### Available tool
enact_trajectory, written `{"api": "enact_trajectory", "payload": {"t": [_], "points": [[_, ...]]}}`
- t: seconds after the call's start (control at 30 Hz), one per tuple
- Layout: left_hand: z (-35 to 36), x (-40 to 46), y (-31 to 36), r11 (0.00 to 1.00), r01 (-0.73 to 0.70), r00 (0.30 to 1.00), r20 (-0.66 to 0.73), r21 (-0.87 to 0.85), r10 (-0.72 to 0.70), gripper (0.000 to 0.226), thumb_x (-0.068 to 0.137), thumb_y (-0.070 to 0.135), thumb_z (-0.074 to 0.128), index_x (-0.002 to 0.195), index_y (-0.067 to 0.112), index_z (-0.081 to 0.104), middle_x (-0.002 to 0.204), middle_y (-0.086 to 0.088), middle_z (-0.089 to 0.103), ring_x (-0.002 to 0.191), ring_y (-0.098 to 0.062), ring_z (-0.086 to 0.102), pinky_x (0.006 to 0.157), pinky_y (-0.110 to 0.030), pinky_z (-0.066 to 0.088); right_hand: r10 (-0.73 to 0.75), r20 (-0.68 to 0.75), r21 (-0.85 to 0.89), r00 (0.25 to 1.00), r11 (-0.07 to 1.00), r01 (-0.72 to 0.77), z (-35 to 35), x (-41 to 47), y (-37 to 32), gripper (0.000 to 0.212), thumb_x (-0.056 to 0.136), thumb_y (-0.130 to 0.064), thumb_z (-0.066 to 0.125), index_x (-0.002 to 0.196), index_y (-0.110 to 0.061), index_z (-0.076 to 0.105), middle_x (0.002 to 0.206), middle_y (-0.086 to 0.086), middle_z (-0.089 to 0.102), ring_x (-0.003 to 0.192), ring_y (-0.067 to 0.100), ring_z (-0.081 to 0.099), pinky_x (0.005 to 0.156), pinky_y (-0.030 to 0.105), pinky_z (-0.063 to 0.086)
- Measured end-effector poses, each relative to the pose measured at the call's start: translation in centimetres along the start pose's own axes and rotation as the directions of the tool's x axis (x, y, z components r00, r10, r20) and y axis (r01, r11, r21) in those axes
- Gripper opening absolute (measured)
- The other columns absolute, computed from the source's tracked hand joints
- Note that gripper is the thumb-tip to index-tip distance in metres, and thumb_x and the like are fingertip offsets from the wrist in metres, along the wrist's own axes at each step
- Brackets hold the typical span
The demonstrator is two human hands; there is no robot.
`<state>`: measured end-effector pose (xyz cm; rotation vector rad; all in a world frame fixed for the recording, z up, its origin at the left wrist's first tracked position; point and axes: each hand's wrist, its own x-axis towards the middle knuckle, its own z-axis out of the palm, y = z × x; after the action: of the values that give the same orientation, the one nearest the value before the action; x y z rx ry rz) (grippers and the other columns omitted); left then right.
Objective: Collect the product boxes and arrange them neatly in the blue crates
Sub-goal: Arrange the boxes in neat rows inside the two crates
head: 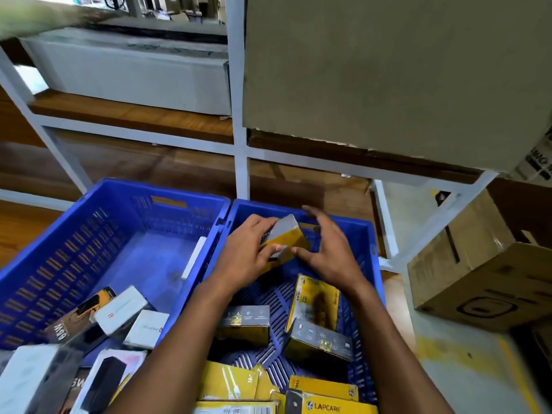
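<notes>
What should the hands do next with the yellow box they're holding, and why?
Probably lower the yellow box into the far end of the right blue crate and stand it straight. The left hand grips it, tilted, above bare crate floor, with the right hand beside it, while the other yellow boxes lie jumbled nearer the person.

left crate far half bare, right crate near half box-cluttered
</notes>
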<state>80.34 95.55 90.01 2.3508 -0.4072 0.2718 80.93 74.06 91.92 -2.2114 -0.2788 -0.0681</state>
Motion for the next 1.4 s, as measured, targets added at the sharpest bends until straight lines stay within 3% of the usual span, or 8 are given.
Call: {"api": "enact_trajectory", "payload": {"t": [0.13, 0.3, 0.4, 0.5, 0.73, 1.1, 1.27, 1.4], "points": [[0.3, -0.3, 0.3, 0.939, -0.107, 0.994, 0.066, 0.325, 0.091, 0.058, 0.096, 0.035, 0.068, 0.151, 0.027, 0.050, 0.130, 0.006, 0.056, 0.115, -0.020, 0.054, 0.091, -0.041, 0.043, -0.085, 0.150, -0.144, 0.985, 0.984, 0.106, -0.5, 1.7, -1.5, 0.052, 0.082, -0.021, 0.085, 0.129, -0.028, 0.063, 0.127, -0.012, 0.067, 0.119, 0.005, 0.059, 0.105, 0.036, 0.051], [-0.3, -0.3, 0.9, 0.976, -0.023, 0.998, -0.059, 0.217, 0.037, 0.051, 0.096, 0.024, 0.060, 0.146, 0.020, 0.053, 0.134, 0.003, 0.056, 0.121, -0.019, 0.051, 0.103, -0.039, 0.047, 0.003, 0.184, -0.148, 0.983, 0.989, 0.025, -0.6, 3.5, -1.6, 0.037, 0.084, -0.021, 0.085, 0.115, -0.024, 0.067, 0.113, -0.010, 0.068, 0.106, 0.008, 0.065, 0.091, 0.031, 0.057], [-0.4, -0.4, 0.7, 0.985, 0.021, 0.985, -0.173, 0.170, 0.009, 0.028, 0.094, 0.008, 0.062, 0.118, 0.022, 0.061, 0.116, 0.004, 0.052, 0.107, -0.017, 0.053, 0.088, -0.034, 0.051, 0.072, 0.110, -0.140, 0.991, 0.988, -0.056, 0.8, 3.2, -0.1, 0.039, 0.083, -0.023, 0.086, 0.116, -0.019, 0.065, 0.116, -0.004, 0.067, 0.107, 0.013, 0.064, 0.090, 0.033, 0.056], [-0.1, -0.4, 0.7, 0.962, 0.065, 0.997, -0.053, 0.266, -0.053, 0.016, 0.093, 0.011, 0.063, 0.101, 0.025, 0.059, 0.102, 0.004, 0.049, 0.091, -0.022, 0.056, 0.073, -0.042, 0.052, 0.098, 0.100, -0.208, 0.990, 0.975, -0.075, 2.4, 2.9, 0.9, 0.042, 0.083, -0.021, 0.086, 0.119, -0.014, 0.065, 0.119, 0.002, 0.067, 0.109, 0.018, 0.062, 0.089, 0.029, 0.050], [1.3, -1.3, 0.3, 0.866, 0.202, 0.828, 0.393, 0.457, -0.400, 0.040, 0.096, 0.009, 0.061, 0.136, 0.013, 0.057, 0.135, -0.014, 0.059, 0.122, -0.038, 0.060, 0.102, -0.048, 0.053, 0.126, 0.113, -0.361, 0.986, 0.929, -0.078, 5.2, 2.9, 1.5, 0.042, 0.087, -0.015, 0.080, 0.123, -0.011, 0.059, 0.131, 0.012, 0.051, 0.119, 0.029, 0.054, 0.098, 0.031, 0.045], [1.9, -1.3, -0.8, 0.868, 0.203, 0.746, 0.502, 0.454, -0.437, 0.079, 0.099, 0.003, 0.054, 0.166, 0.010, 0.014, 0.174, -0.011, 0.011, 0.157, -0.034, 0.023, 0.128, -0.046, 0.026, 0.149, -0.122, -0.559, 0.981, 0.806, -0.192, 6.7, 1.8, 0.2, 0.069, 0.089, -0.020, 0.077, 0.144, -0.016, 0.036, 0.129, 0.021, 0.051, 0.101, 0.045, 0.068, 0.080, 0.051, 0.060], [1.9, -1.2, -0.7, 0.876, 0.199, 0.732, 0.528, 0.439, -0.431, 0.077, 0.101, 0.010, 0.052, 0.166, 0.010, 0.012, 0.174, -0.011, 0.012, 0.157, -0.034, 0.023, 0.128, -0.047, 0.026, 0.321, -0.144, -0.357, 0.936, 0.866, -0.352, 6.7, 2.6, 1.4, 0.052, 0.090, -0.018, 0.073, 0.131, 0.000, 0.046, 0.107, 0.021, 0.068, 0.099, 0.041, 0.069, 0.071, 0.035, 0.052], [1.8, -1.1, -0.8, 0.878, 0.208, 0.716, 0.543, 0.432, -0.437, 0.078, 0.101, 0.014, 0.053, 0.166, 0.009, 0.011, 0.173, -0.012, 0.014, 0.157, -0.034, 0.023, 0.127, -0.047, 0.026, 0.419, -0.070, -0.217, 0.905, 0.879, -0.424, 6.4, 3.2, 1.7, 0.043, 0.090, -0.011, 0.069, 0.128, 0.000, 0.051, 0.121, 0.019, 0.066, 0.112, 0.037, 0.065, 0.089, 0.037, 0.057]]}}
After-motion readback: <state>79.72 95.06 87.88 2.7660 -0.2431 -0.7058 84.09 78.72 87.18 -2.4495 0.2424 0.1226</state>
